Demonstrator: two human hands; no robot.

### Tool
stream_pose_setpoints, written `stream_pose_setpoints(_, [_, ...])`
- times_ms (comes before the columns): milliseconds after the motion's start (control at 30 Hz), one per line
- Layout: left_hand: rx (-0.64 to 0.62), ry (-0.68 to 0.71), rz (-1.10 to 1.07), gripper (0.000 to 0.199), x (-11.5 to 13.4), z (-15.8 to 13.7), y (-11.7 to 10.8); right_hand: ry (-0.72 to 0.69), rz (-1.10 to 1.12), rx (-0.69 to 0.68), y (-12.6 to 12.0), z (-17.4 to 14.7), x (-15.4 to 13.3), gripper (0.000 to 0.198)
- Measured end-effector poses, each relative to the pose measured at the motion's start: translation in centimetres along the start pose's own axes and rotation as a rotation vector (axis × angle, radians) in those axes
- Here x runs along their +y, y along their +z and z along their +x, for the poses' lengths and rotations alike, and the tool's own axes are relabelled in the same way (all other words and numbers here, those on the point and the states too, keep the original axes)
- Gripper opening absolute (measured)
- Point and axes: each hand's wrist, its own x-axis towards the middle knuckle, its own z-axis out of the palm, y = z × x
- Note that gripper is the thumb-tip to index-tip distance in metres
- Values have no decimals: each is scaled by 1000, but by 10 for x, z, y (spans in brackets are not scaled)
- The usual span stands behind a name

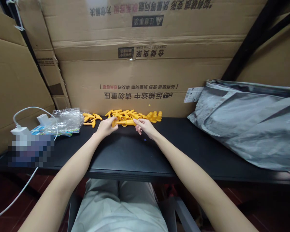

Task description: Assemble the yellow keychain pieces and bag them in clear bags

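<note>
A long yellow plastic piece (pixel 127 122) lies level between my two hands, above the back part of the black table. My left hand (pixel 106 127) is closed on its left end, thumb on top. At its right end my right hand (pixel 147 127) grips it between thumb and fingers. Just behind is a heap of yellow plastic parts (pixel 122 112), some with branching arms and some with round hollow ends. Several stepped yellow cups (pixel 159 116) stand at the heap's right. To the left lies a smaller group of yellow T-shaped handles (pixel 94 123).
Clear plastic bags (pixel 67 120) lie at the left, by a white charger (pixel 20 134) with a looping cable and a blurred flat object. A grey bag (pixel 241 122) fills the right side. Cardboard (pixel 145 74) walls the back of the black table (pixel 135 151).
</note>
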Motion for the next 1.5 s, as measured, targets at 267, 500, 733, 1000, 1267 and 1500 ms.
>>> stream_pose_setpoints(267, [-30,-24,-36,28,2,0,-1,167,107,77,7,2,-1,52])
stream_pose_setpoints(500, [-56,-70,-135,25,-3,2,0,12,-64,16,2,8,9,40])
stream_pose_setpoints(733, [-88,-74,-161,25,-6,2,-1,-162,-127,-60,-2,8,18,46])
stream_pose_setpoints(1000, [-82,-37,-89,25,-1,2,-4,-138,-176,-77,-2,0,4,46])
stream_pose_setpoints(1267, [9,1,-37,25,7,1,-5,-6,-65,-7,3,-2,-2,55])
stream_pose_setpoints(1500, [5,-9,-38,26,8,0,-2,222,-15,64,11,-1,-4,63])
